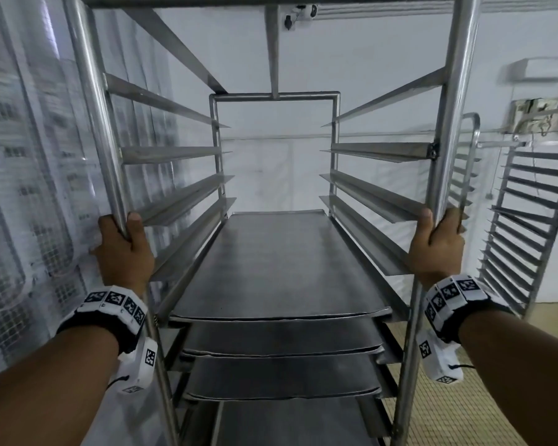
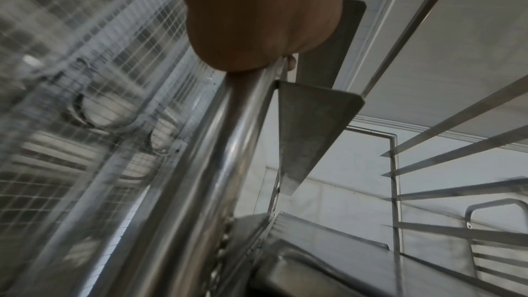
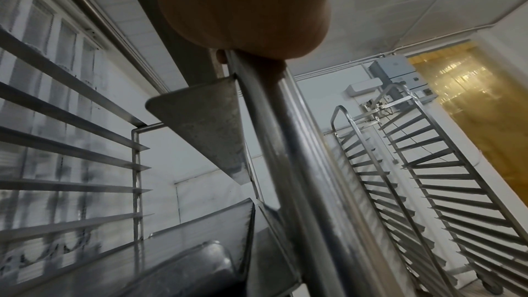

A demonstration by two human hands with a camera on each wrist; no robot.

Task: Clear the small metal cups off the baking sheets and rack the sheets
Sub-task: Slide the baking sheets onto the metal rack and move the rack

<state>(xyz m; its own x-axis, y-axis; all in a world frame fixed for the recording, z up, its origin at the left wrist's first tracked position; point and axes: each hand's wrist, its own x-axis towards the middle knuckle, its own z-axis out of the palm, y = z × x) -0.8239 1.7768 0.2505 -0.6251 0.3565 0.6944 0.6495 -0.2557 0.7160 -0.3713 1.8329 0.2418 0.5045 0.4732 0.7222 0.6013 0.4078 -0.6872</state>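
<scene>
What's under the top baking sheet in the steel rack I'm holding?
Under the top dark metal baking sheet sit at least three more sheets, front edges showing. Their surfaces are mostly covered, so anything lying on them cannot be seen.

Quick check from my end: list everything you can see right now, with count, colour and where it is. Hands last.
Tray rack: one, silver steel, directly in front, front uprights held on both sides.
Baking sheets: at least four visible, dark grey metal, slid onto the rack's lower runners; the upper runners carry nothing.
Metal cups: none in view.
Second rack: one, silver, to the right by the white wall, no sheets seen on it.
Clear strip curtain: translucent, along the left side.
Yellow strip curtain: amber, far right, seen from the right wrist.
Wall unit: one, white, high on the right wall.
Left hand: grip closed round the rack's left front upright.
Right hand: grip closed round the right front upright.
</scene>
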